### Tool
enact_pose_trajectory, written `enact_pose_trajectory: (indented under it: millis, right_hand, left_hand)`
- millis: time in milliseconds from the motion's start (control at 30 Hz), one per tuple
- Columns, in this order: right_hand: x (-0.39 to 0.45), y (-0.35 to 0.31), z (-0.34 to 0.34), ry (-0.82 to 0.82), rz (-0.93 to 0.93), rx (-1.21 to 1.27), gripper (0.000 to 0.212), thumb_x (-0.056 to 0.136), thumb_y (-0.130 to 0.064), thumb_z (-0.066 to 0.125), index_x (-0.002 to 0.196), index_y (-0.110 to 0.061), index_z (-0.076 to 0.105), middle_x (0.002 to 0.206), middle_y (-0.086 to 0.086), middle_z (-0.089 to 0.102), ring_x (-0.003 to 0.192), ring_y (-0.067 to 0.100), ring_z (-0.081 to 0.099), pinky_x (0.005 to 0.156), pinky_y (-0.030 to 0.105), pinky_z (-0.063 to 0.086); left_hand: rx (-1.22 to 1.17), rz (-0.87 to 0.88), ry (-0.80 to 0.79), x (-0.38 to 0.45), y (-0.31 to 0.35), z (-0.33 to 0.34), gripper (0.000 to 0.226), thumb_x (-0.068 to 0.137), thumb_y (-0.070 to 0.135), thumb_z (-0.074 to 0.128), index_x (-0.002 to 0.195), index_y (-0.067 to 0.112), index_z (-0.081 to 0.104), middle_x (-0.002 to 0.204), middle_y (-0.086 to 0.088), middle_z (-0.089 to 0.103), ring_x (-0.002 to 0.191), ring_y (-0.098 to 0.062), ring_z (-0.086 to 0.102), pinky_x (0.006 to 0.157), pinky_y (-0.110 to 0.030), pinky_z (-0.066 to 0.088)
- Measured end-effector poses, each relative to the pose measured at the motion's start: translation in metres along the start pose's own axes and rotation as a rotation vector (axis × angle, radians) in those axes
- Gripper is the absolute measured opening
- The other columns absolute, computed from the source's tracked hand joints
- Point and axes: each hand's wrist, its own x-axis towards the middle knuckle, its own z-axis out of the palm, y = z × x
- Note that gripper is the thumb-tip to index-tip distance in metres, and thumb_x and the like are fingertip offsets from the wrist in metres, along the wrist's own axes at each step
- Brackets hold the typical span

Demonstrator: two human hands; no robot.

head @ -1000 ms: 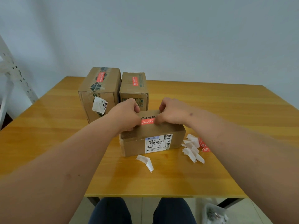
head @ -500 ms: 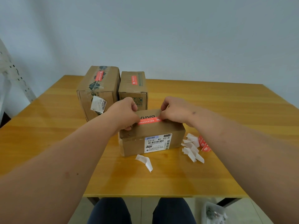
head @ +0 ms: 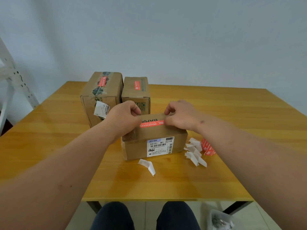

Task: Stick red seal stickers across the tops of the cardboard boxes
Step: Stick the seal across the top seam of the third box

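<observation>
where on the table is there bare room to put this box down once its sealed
Bare wood on the table: the right half beyond the right hand, the left side beside the tall sealed box, and the near edge in front of the paper backing strip. Crowded: right of the near box, with backing scraps and red stickers.

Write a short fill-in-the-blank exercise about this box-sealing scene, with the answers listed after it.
1. The seal sticker on the near box is coloured ____.
2. Behind the near box stand ____ other cardboard boxes, each with a sticker on top.
3. The left hand and right hand are at opposite ends of the ____.
4. The white backing strips lie on the ____.

Answers: red; two; sticker; table
</observation>
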Motion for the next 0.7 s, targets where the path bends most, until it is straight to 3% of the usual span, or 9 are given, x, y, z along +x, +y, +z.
enact_pose_trajectory:
  millis: [67,133,233,333,433,533,700]
  right_hand:
    - [-0.003,-0.002,-0.001,-0.071,-0.018,-0.08,0.049,0.074,-0.05,0.069,0.119,-0.035,0.053,0.13,0.0,0.042,0.125,0.024,0.035,0.102,0.041,0.036]
    - [-0.009,-0.006,-0.004,-0.211,-0.048,-0.171,0.079,0.068,-0.059,0.072,0.136,-0.034,0.041,0.14,-0.004,0.038,0.13,0.024,0.03,0.106,0.043,0.033]
    - [-0.016,-0.008,-0.006,-0.315,-0.084,-0.318,0.102,0.064,-0.052,0.079,0.146,-0.033,0.024,0.148,-0.008,0.03,0.134,0.024,0.025,0.108,0.043,0.029]
    - [-0.017,-0.006,-0.004,-0.295,-0.083,-0.314,0.098,0.067,-0.042,0.081,0.146,-0.035,0.024,0.15,-0.009,0.028,0.135,0.027,0.025,0.11,0.047,0.03]
    - [-0.016,-0.005,-0.005,-0.294,-0.077,-0.246,0.093,0.067,-0.045,0.08,0.144,-0.036,0.029,0.146,-0.005,0.031,0.132,0.026,0.031,0.108,0.048,0.034]
    - [-0.017,-0.005,-0.008,-0.332,-0.041,-0.153,0.1,0.064,-0.042,0.083,0.145,-0.034,0.025,0.141,-0.001,0.031,0.129,0.027,0.037,0.105,0.047,0.039]
    - [-0.022,-0.006,-0.008,-0.359,-0.052,-0.349,0.106,0.062,-0.05,0.08,0.147,-0.039,0.018,0.142,-0.002,0.034,0.13,0.028,0.029,0.105,0.047,0.033]
  left_hand:
    - [0.089,0.036,-0.047,-0.002,0.002,-0.002,0.025,0.081,0.029,0.071,0.102,0.024,0.06,0.096,0.004,0.06,0.087,-0.015,0.058,0.072,-0.029,0.053]
    - [0.232,0.003,-0.156,-0.002,0.003,-0.004,0.053,0.07,0.05,0.076,0.114,0.029,0.057,0.11,0.005,0.056,0.101,-0.018,0.055,0.086,-0.038,0.053]
    - [0.478,-0.041,-0.323,-0.006,0.004,-0.007,0.083,0.056,0.059,0.081,0.128,0.036,0.046,0.129,0.008,0.046,0.121,-0.023,0.041,0.102,-0.048,0.042]
    - [0.49,-0.023,-0.35,-0.008,0.002,-0.008,0.084,0.062,0.037,0.087,0.133,0.036,0.042,0.139,0.006,0.041,0.126,-0.024,0.038,0.105,-0.048,0.039]
    - [0.371,-0.04,-0.373,-0.013,0.003,-0.013,0.075,0.067,0.023,0.085,0.13,0.035,0.045,0.132,0.006,0.044,0.116,-0.021,0.047,0.1,-0.043,0.045]
    - [0.198,-0.098,-0.424,-0.013,0.003,-0.02,0.065,0.071,0.019,0.083,0.124,0.037,0.051,0.121,0.007,0.052,0.11,-0.019,0.052,0.098,-0.041,0.047]
    - [0.171,-0.082,-0.453,-0.014,0.002,-0.022,0.065,0.071,0.019,0.082,0.126,0.037,0.053,0.12,0.005,0.055,0.11,-0.02,0.053,0.099,-0.042,0.047]
